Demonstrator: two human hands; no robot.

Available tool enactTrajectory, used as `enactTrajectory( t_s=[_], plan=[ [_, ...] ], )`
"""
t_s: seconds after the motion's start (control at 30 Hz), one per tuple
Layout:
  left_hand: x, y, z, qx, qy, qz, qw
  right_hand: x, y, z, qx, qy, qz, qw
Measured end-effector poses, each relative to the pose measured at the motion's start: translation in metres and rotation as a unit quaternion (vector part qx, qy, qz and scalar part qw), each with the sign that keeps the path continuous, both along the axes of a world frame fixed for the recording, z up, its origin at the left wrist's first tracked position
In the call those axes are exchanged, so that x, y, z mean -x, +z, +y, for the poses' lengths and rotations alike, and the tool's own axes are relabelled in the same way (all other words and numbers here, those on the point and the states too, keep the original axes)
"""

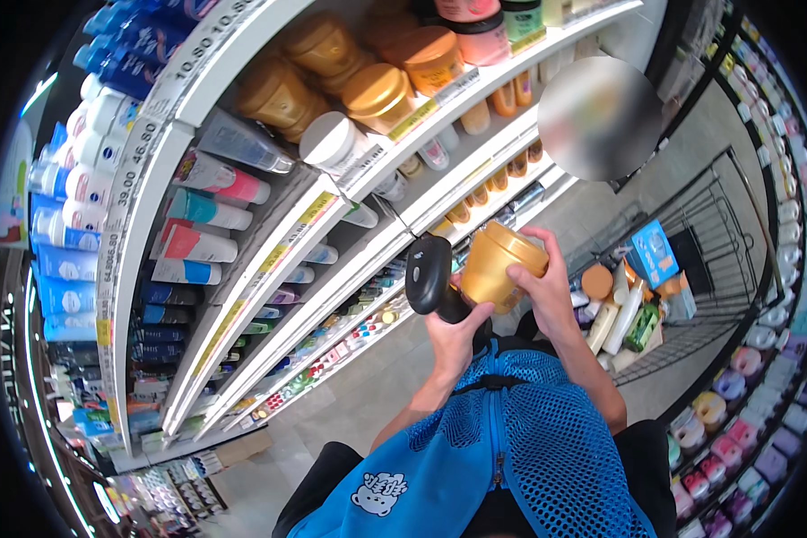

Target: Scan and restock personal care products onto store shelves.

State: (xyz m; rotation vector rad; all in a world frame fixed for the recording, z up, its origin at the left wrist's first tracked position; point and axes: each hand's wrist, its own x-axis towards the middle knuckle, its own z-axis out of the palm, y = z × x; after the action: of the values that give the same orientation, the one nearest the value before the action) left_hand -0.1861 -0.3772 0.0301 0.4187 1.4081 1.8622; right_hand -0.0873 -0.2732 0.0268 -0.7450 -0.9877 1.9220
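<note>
My left hand (454, 339) grips the handle of a black handheld barcode scanner (428, 274), whose head tilts up near the shelf front. Just beside it, my right hand (545, 286) holds a gold lidded jar (494, 265), tilted, with the thumb on the near side and fingers around the lid end. The scanner and the jar are close together in front of my chest; whether they touch I cannot tell. Similar gold jars (380, 94) stand on the upper shelf, next to a white-lidded jar (333, 141).
Shelves (269, 262) with tubes and bottles run along the left. At the right stands a wire shopping cart (726, 282) holding bottles and a blue box (652, 249). Another product display (746, 397) curves along the far right. Grey floor tiles (276, 464) show below.
</note>
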Motion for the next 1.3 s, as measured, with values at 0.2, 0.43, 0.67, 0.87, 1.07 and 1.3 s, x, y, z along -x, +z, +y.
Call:
enactTrajectory(
  t_s=[0.2, 0.43, 0.67, 0.87, 1.07, 1.3],
  plan=[
    [0.013, 0.0, -0.004, -0.035, -0.029, 0.037, 0.998, 0.016, 0.005, 0.002, -0.021, 0.021, -0.006, 1.0],
    [0.042, 0.009, -0.016, -0.086, -0.019, -0.082, 0.993, 0.067, 0.073, 0.069, -0.324, -0.037, -0.036, 0.945],
    [0.054, 0.001, -0.036, -0.023, -0.063, -0.101, 0.993, 0.171, 0.146, 0.161, -0.606, -0.126, -0.082, 0.781],
    [0.067, -0.001, -0.046, -0.021, -0.042, -0.117, 0.992, 0.223, 0.142, 0.186, -0.652, -0.116, -0.119, 0.74],
    [0.075, -0.005, -0.049, -0.019, -0.004, -0.117, 0.993, 0.227, 0.141, 0.194, -0.632, -0.044, -0.13, 0.763],
    [0.077, -0.012, -0.041, 0.0, 0.013, -0.126, 0.992, 0.227, 0.148, 0.192, -0.637, -0.01, -0.155, 0.755]
  ],
)
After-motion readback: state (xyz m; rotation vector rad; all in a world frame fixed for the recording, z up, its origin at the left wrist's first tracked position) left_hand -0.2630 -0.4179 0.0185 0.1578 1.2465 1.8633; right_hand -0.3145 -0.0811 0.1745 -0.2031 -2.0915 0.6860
